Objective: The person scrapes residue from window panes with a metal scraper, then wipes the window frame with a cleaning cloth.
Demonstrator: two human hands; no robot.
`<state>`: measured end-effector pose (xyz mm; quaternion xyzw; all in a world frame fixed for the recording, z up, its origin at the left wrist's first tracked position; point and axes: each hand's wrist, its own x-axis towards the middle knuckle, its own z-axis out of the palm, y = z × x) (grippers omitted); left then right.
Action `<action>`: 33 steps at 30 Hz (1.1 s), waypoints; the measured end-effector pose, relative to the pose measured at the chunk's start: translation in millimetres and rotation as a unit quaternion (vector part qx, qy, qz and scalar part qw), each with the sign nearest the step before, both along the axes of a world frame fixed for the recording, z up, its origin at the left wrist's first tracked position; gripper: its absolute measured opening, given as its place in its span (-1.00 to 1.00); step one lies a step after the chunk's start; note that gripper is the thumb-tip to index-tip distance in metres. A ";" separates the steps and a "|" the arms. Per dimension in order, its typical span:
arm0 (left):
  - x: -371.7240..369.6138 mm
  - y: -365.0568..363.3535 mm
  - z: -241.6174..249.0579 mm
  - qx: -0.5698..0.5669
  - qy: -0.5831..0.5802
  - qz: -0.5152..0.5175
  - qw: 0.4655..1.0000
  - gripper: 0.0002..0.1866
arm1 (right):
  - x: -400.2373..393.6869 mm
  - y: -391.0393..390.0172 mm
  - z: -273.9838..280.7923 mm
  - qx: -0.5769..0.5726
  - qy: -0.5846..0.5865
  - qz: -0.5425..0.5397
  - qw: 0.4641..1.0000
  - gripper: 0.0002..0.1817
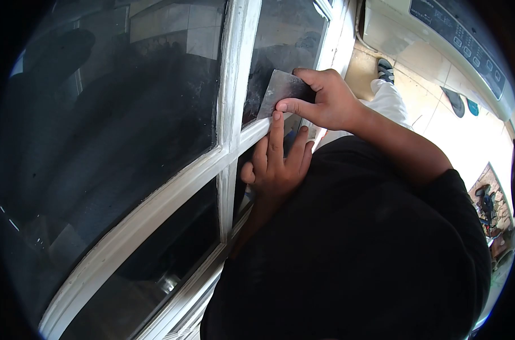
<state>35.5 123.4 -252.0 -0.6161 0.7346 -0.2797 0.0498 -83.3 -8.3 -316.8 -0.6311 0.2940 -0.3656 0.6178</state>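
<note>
My right hand (328, 102) pinches a thin grey rectangular sheet (280, 88) between thumb and fingers. Smudged and slightly shiny, the sheet stands tilted in front of a glass pane, its lower edge by the white crossbar of the window frame (230, 130). Just below is my left hand (280, 164), fingers extended and apart. One of its fingertips reaches up to the crossbar, close to my right thumb and the sheet's lower edge. White paint on the frame looks streaky and uneven.
Large dark glass panes (116, 130) fill the left side. An appliance with a button panel (461, 45) stands at upper right. Sandals (454, 102) lie on the tiled floor (438, 127). My torso in a black shirt (353, 243) takes up the lower middle.
</note>
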 end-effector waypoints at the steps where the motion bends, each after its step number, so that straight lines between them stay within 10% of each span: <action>1: -0.7 0.3 -0.4 -0.008 0.006 0.003 1.000 -0.75 | 0.2 -0.2 1.1 -0.011 -0.013 -0.001 1.000 -0.65; 33: 2.1 1.1 -1.5 -0.009 0.008 -0.001 1.000 -0.66 | 4.1 -5.6 17.8 0.073 -0.011 0.049 0.996 -0.68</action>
